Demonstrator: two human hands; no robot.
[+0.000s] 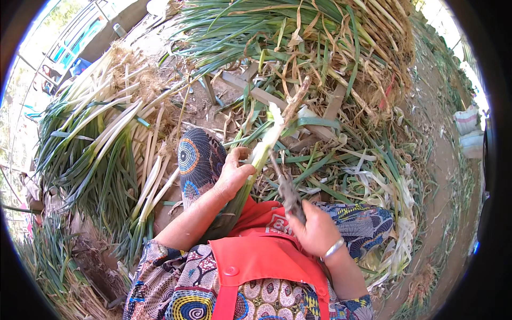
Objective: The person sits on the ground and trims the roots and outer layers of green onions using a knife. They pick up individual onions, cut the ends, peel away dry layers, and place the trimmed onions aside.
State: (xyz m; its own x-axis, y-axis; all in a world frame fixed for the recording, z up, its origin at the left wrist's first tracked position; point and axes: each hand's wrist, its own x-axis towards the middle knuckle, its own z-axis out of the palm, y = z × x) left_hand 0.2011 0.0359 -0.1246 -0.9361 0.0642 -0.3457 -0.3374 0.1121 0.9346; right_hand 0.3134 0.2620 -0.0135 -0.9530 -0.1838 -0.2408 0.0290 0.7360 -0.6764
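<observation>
My left hand [234, 173] grips a long leek [261, 152] that slants up and away from me, its pale, peeled-looking stem topped by a dry brown root end. My right hand [312, 229] is closed on a knife [288, 192] with a dark blade and a grey, wrapped-looking handle; the blade's tip is beside the leek's stem, and whether it touches is hard to tell. Loose green leaves and pale peelings [400, 213] lie under and around both hands. My red apron [248, 256] and patterned clothing are below.
A trimmed-looking pile of leeks [96, 138] lies at the left, and a large untrimmed pile [288, 32] at the top. Wooden slats [266, 96] show among the scraps ahead. Pale sacks [468, 128] stand at the far right; more leeks [58, 272] lie at lower left.
</observation>
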